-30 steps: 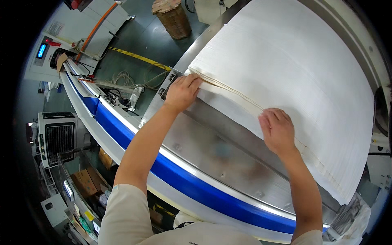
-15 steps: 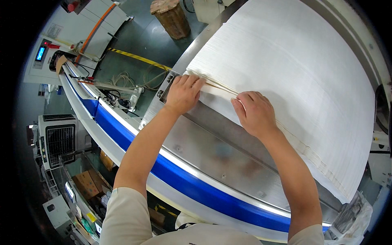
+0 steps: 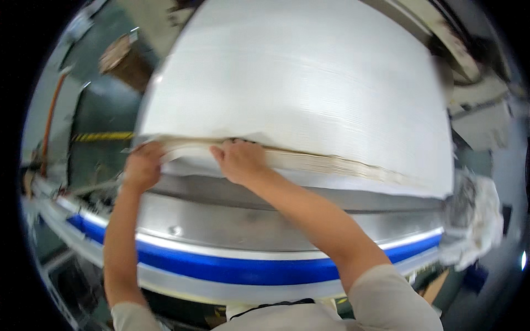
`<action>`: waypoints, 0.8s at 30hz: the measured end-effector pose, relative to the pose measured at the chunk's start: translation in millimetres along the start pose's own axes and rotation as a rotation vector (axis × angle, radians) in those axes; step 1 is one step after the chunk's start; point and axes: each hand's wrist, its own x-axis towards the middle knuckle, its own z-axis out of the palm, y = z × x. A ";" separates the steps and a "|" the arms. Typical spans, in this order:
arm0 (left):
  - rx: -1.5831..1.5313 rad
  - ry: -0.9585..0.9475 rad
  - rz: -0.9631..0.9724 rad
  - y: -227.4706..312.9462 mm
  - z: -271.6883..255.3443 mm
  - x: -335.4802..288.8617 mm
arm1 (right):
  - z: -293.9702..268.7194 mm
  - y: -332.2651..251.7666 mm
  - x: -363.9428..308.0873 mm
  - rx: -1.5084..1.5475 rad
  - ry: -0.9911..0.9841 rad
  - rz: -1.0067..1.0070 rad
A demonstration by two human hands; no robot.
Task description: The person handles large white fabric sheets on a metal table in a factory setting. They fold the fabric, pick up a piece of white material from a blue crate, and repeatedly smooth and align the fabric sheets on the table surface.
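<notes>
A very large white roll of sheet material (image 3: 298, 83) fills the upper middle of the head view. Along its near side runs a long tan-edged seam (image 3: 342, 163) where the top layer lifts. My left hand (image 3: 142, 165) grips the loose edge at the roll's left end. My right hand (image 3: 238, 160) sits a short way to the right, fingers hooked over the same lifted edge. Both forearms reach up from the lower edge.
A curved grey metal table (image 3: 232, 226) with a blue band (image 3: 221, 267) lies in front of the roll. A brown cardboard core (image 3: 124, 60) stands on the floor at the upper left. Crumpled white wrapping (image 3: 475, 220) hangs at the right. Yellow-black floor tape (image 3: 102, 135) is at the left.
My right hand has slid left along the seam toward my left hand. The edge now lifts between them. My head has turned, so the roll sits more level in view.
</notes>
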 end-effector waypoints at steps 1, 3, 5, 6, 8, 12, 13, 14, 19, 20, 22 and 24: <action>-0.057 -0.178 -0.151 5.3 -12.6 7.4 | -10.6 27.4 -13.5 -0.003 -0.020 0.047; 0.108 -0.151 -0.155 23.3 -22.7 21.6 | -34.8 76.4 -43.4 0.016 -0.056 0.120; 0.160 -0.331 -0.194 34.6 -29.1 43.1 | -46.4 149.1 -87.5 -0.134 0.053 0.121; 0.233 -0.422 -0.210 49.4 -34.3 57.6 | -58.1 186.4 -111.2 -0.160 0.036 0.267; 0.306 -0.627 -0.244 61.6 -37.5 76.0 | -70.1 271.3 -161.1 -0.265 0.021 0.467; 0.396 -0.592 -0.228 24.4 1.5 67.3 | -123.6 389.0 -255.0 -0.449 0.117 0.580; 0.371 -0.563 -0.272 8.1 13.9 60.9 | -131.6 420.2 -272.0 -0.490 0.094 0.614; 0.346 -0.537 -0.315 -9.2 26.6 53.7 | -140.9 445.7 -284.9 -0.520 0.061 0.674; 0.467 -0.575 -0.287 -38.7 45.3 44.0 | -171.2 546.7 -360.9 -0.741 0.130 0.750; 0.448 -0.550 -0.284 -33.0 45.9 48.0 | -171.0 563.7 -377.9 -0.795 0.134 0.735; 0.397 -0.505 -0.331 -36.4 35.7 34.6 | -182.5 556.7 -369.8 -0.761 0.047 0.725; 0.282 -0.423 -0.360 -35.3 38.5 34.4 | -200.4 570.5 -376.7 -0.635 -0.099 0.884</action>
